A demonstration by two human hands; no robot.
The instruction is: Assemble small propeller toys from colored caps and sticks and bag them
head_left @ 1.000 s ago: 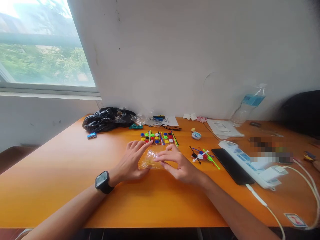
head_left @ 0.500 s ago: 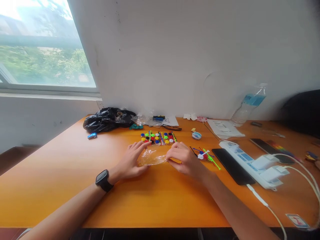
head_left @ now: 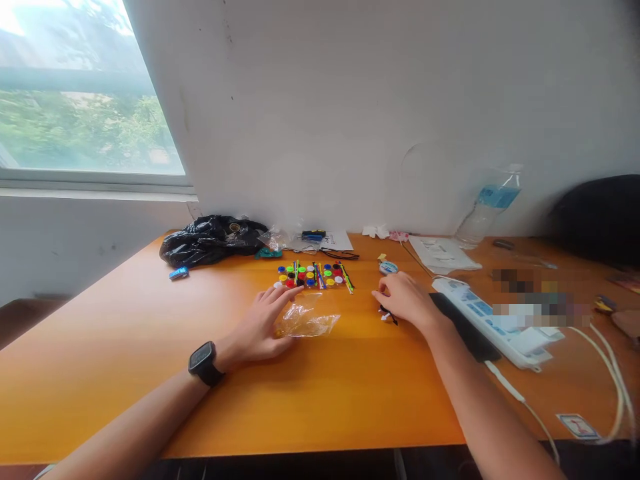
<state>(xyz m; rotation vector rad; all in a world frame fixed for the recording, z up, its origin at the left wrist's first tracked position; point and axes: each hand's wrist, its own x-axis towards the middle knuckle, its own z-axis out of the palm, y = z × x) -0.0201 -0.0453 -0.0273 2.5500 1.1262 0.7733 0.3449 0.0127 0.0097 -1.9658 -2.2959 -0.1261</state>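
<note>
Your left hand [head_left: 257, 325]: spread, unclenched, at left edge of clear bag [head_left: 311, 319], near side of coloured caps [head_left: 310, 283]. Your right hand [head_left: 406, 298]: over small pieces [head_left: 386, 317] right of bag; grasp cannot be told.

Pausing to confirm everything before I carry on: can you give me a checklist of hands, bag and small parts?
1. Left hand at the clear plastic bag: ok, fingers spread around its left end.
2. Right hand away from the bag: ok, it is over the small plastic arrows.
3. Arrows in plain sight: not ok, the right hand covers most of them.
4. Right hand's grip on an arrow: cannot tell, its fingertips hide it.
5. Coloured discs apart from the bag: ok, they lie beyond it.
6. Right forearm off the black smartphone: cannot tell, they overlap in view.
</note>
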